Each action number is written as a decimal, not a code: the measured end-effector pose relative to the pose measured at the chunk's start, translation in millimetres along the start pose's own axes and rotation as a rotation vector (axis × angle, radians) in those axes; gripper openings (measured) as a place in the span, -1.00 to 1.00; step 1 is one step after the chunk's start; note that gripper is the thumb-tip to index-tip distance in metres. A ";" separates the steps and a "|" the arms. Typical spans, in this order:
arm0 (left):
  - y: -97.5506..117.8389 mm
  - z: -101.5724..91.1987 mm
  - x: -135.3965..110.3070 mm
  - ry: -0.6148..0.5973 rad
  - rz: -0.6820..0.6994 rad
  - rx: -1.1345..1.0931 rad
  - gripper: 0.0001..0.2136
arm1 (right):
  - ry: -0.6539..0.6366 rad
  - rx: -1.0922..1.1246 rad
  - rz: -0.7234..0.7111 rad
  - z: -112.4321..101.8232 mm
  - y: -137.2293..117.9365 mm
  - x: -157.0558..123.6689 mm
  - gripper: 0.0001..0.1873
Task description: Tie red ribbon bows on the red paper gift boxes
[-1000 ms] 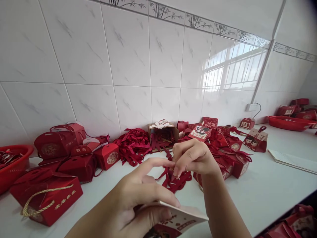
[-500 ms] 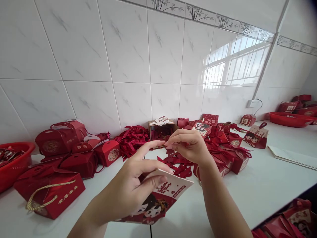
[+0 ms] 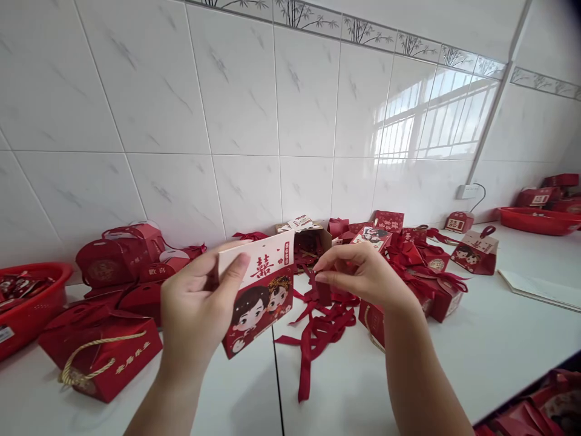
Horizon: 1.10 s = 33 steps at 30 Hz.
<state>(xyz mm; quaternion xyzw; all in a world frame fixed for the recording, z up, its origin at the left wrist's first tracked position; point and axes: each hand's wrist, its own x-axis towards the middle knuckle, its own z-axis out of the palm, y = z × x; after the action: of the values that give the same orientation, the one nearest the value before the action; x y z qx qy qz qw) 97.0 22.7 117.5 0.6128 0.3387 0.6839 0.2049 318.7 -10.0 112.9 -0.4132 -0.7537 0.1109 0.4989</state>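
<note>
A printed paper box (image 3: 265, 295) is pinched by the left hand (image 3: 195, 297), thumb across its front, above the desk (image 3: 336, 402). At its three o'clock, a dark red strip (image 3: 324, 295) seems pinched by the right hand (image 3: 365, 275). The box could be creased if the thumb is pressed too hard. If the pinch is loosened, the strip could be lost among like-coloured ribbons (image 3: 305, 363) at four o'clock; loose loops could also be snagged.
</note>
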 end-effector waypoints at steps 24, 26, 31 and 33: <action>-3.7 16.1 -25.4 -0.300 0.230 -0.166 -0.81 | 0.424 0.074 -0.368 34.7 -6.8 6.7 -0.76; -4.1 16.8 -25.7 -0.309 0.213 -0.182 -0.81 | 0.491 0.046 -0.352 35.3 -5.7 7.8 -0.82; -8.8 20.0 -24.6 -0.293 0.187 -0.216 -0.88 | 0.415 0.375 -0.113 40.9 -4.3 11.4 -0.50; -12.6 22.5 -23.1 -0.287 0.165 -0.210 -0.87 | 0.288 0.532 0.022 44.7 -4.1 11.9 -0.66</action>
<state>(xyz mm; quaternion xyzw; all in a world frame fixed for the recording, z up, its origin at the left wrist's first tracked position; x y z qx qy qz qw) 121.1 20.1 92.8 0.7049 0.1815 0.6355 0.2574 276.9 7.0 101.8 -0.2876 -0.6151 0.2500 0.6902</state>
